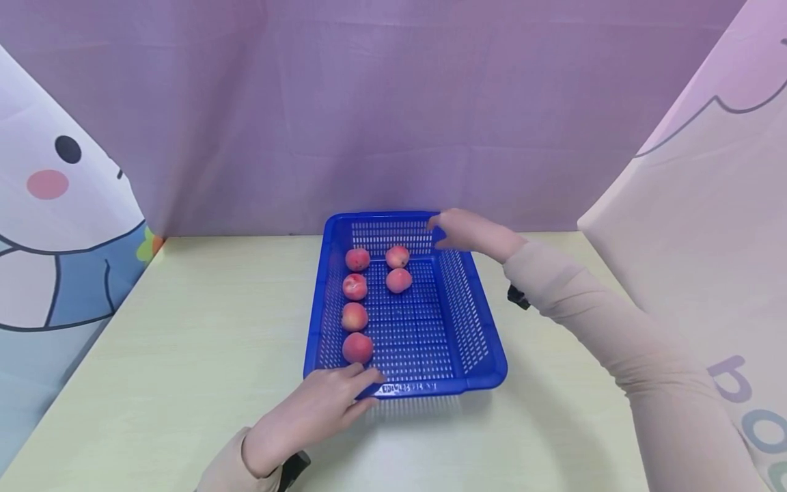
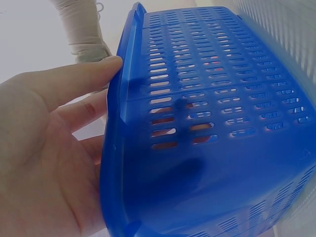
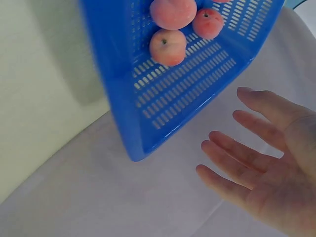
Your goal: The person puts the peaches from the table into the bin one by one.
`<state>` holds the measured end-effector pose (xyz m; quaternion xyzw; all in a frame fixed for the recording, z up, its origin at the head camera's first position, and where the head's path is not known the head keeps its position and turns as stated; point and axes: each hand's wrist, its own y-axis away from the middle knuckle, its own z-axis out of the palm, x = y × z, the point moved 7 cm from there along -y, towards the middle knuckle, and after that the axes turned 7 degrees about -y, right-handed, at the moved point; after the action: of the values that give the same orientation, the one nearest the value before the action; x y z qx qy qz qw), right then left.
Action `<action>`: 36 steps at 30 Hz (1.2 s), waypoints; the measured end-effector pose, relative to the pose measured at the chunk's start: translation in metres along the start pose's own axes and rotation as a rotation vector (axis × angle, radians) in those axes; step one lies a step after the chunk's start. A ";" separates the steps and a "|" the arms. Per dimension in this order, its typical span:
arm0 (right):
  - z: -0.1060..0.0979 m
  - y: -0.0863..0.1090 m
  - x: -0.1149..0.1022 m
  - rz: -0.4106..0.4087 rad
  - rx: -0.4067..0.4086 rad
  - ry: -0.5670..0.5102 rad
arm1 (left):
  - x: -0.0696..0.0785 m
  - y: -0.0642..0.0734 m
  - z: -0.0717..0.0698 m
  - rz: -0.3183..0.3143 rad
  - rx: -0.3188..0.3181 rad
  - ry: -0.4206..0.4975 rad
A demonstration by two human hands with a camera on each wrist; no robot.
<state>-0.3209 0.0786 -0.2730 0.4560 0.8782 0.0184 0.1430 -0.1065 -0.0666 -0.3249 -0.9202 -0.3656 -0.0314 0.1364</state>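
A blue plastic basket (image 1: pixel 424 389) with slotted walls holds several peaches (image 1: pixel 354 317), one column along its left wall and two at the far middle. My left hand (image 1: pixel 326 400) grips the near left corner; in the left wrist view the thumb (image 2: pixel 94 74) presses on the outside of the rim while the other fingers pass behind it. Close to that hand lies the nearest peach (image 1: pixel 358 348). At the far right corner, my right hand (image 1: pixel 470 231) hovers with spread, slightly bent fingers; the right wrist view shows them apart from the rim and holding nothing.
The basket is on a pale wooden table (image 1: pixel 227 328). A purple cloth (image 1: pixel 381 116) hangs right behind it, and printed cartoon cloths flank the left (image 1: pixel 80 225) and right (image 1: pixel 695 225) sides.
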 end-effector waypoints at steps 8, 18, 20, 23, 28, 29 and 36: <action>0.000 0.011 0.021 -0.010 0.056 0.000 | 0.000 0.000 0.000 -0.001 0.002 -0.006; -0.002 0.028 0.048 -0.045 0.101 -0.034 | -0.001 0.000 0.000 0.000 0.009 -0.012; -0.002 0.030 0.055 -0.028 0.105 -0.031 | -0.001 0.000 -0.001 0.001 0.009 -0.015; -0.002 0.036 0.064 -0.005 0.110 -0.035 | -0.001 0.000 0.000 -0.001 0.003 -0.012; -0.004 0.046 0.076 -0.016 0.142 -0.034 | -0.001 0.000 0.000 -0.005 -0.005 -0.004; -0.004 0.048 0.078 -0.016 0.150 -0.037 | -0.001 0.000 0.000 -0.007 -0.008 -0.002; -0.005 0.062 0.097 0.010 0.180 -0.056 | -0.001 0.000 0.000 -0.009 -0.013 0.006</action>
<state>-0.3259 0.1938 -0.2812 0.4716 0.8697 -0.0729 0.1257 -0.1073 -0.0674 -0.3251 -0.9192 -0.3693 -0.0369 0.1315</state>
